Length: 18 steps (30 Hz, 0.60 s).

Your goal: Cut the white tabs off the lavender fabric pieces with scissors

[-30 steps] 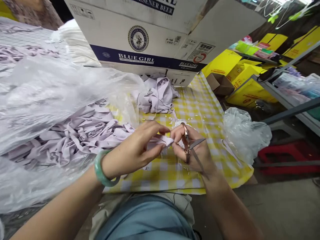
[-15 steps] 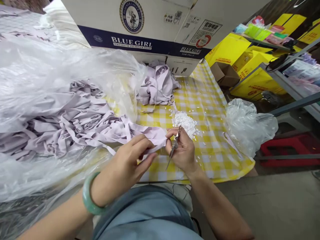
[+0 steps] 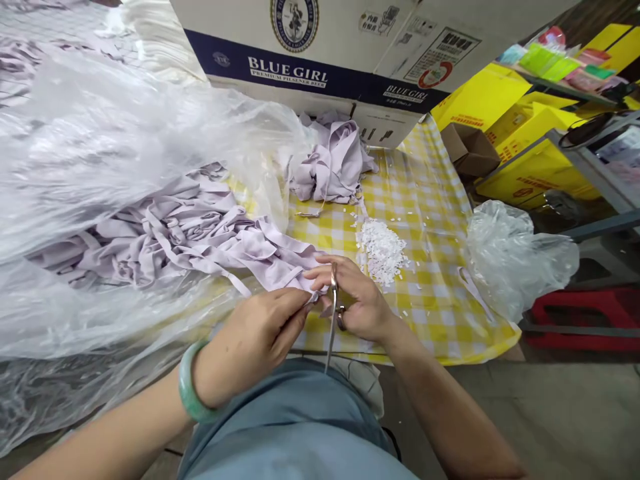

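A long bundle of pale lilac fabric strips (image 3: 185,233) runs in from the left to my hands. My left hand (image 3: 270,327), with a green bangle on its wrist, pinches the end of one strip between thumb and fingers. Metal scissors (image 3: 332,320) hang on the fingers of my right hand (image 3: 363,300), blades pointing down toward my lap. The right fingertips also touch the fabric right beside the left hand's pinch. Just past the right hand lies a heap of small white clippings (image 3: 383,250) on the yellow checked tablecloth (image 3: 425,200).
A second lilac fabric pile (image 3: 333,163) sits against the Blue Girl carton (image 3: 300,73) at the back. Clear plastic sheeting (image 3: 125,140) covers the left side. A plastic bag (image 3: 517,260) hangs at the right edge, near yellow boxes (image 3: 485,100) and a red stool (image 3: 590,313).
The scissors have swung to hang nearly straight down from the right hand. My left fingers have closed in on the strip end, nearer the right hand. The view has shifted slightly.
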### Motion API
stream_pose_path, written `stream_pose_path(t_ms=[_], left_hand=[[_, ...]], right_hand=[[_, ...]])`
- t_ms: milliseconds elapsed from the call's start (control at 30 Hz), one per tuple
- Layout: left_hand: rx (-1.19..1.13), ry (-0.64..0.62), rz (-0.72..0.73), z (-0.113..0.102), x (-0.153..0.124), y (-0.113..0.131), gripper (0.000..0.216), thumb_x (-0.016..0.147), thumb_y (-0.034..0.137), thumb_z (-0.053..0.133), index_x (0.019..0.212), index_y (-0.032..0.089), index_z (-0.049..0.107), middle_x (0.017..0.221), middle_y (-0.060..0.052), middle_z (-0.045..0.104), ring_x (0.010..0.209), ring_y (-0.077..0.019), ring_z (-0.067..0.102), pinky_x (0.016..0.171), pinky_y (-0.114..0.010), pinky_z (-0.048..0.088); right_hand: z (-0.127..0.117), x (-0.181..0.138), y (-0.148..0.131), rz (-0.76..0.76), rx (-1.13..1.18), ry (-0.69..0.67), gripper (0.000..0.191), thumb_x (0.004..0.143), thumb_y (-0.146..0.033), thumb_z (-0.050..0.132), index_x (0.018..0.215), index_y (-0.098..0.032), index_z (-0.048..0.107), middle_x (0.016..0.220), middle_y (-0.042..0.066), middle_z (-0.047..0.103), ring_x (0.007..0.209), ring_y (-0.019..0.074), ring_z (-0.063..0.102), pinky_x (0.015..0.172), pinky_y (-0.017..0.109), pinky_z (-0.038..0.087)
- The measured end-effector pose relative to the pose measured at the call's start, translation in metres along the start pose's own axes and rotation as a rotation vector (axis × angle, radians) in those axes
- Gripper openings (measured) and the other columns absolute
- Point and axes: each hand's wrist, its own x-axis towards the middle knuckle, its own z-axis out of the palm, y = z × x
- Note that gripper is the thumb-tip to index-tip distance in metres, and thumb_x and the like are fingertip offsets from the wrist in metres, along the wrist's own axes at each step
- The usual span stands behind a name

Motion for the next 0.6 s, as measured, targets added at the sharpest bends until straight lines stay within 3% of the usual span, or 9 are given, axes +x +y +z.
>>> stream_pose_path(t_ms=[100,233,300,367,433,533,600], left_hand=[[-0.248,-0.02,-0.155,-0.003,-0.005,0.002,0.019,0.091,0.031,0.053,0.089,0.019,0.067,0.071,-0.003,0.062,0.065,-0.0155,0.053,0.063,-0.026,0.041],[-1.136,-0.271,-0.489,0.006,0.003,0.001,0.033,0.09,0.047,0.054,0.093,0.017,0.067,0.084,-0.008,0.065,0.071,-0.0173,0.06,0.068,-0.03,0.05],[-1.371,-0.307,-0.543,0.011,0.008,-0.001,0.029,0.087,0.044,0.061,0.09,0.016,0.067,0.078,-0.006,0.062,0.062,-0.0126,0.055,0.061,-0.025,0.047],[-1.365,-0.28,-0.547,0.015,0.012,-0.001,0.022,0.086,0.038,0.067,0.083,0.016,0.067,0.066,0.001,0.05,0.052,-0.0063,0.039,0.05,-0.018,0.033],[-1.216,-0.225,-0.501,0.016,0.013,0.0,0.022,0.088,0.038,0.067,0.082,0.017,0.068,0.061,0.005,0.038,0.05,-0.0055,0.027,0.047,-0.018,0.022],[-0.865,-0.126,-0.308,0.012,0.013,0.006,0.024,0.094,0.038,0.058,0.088,0.019,0.071,0.064,0.003,0.042,0.056,-0.0087,0.033,0.052,-0.021,0.029],[-0.608,-0.043,-0.138,0.009,0.016,0.011,0.024,0.098,0.032,0.052,0.092,0.021,0.073,0.073,0.0,0.05,0.067,-0.0122,0.044,0.064,-0.025,0.039]], right_hand=[[0.006,0.004,0.002,-0.022,-0.024,0.095,0.025,0.074,-0.005,0.062,0.089,-0.025,0.06,0.09,0.003,0.071,0.098,0.0235,0.065,0.094,0.045,0.051],[0.01,0.006,-0.001,-0.059,-0.117,0.281,0.015,0.08,-0.012,0.061,0.084,-0.026,0.057,0.086,0.005,0.069,0.086,0.0229,0.064,0.085,0.043,0.052],[0.009,0.006,-0.003,-0.055,-0.139,0.321,0.013,0.082,-0.014,0.061,0.081,-0.027,0.057,0.083,0.004,0.069,0.084,0.0232,0.064,0.083,0.043,0.052],[0.006,0.005,-0.004,-0.017,-0.122,0.332,0.013,0.082,-0.014,0.061,0.081,-0.027,0.058,0.083,0.004,0.068,0.084,0.0228,0.063,0.082,0.042,0.052],[0.003,0.002,-0.003,0.052,-0.085,0.326,0.013,0.079,-0.013,0.063,0.082,-0.025,0.06,0.084,0.004,0.067,0.084,0.0219,0.063,0.08,0.039,0.051],[0.003,-0.004,-0.002,0.239,0.004,0.311,0.016,0.076,-0.011,0.065,0.085,-0.024,0.062,0.083,0.001,0.065,0.079,0.0184,0.062,0.075,0.034,0.049],[0.009,-0.008,-0.002,0.395,0.151,0.328,0.014,0.074,-0.013,0.068,0.083,-0.023,0.064,0.079,-0.001,0.064,0.074,0.0162,0.061,0.07,0.03,0.049]])
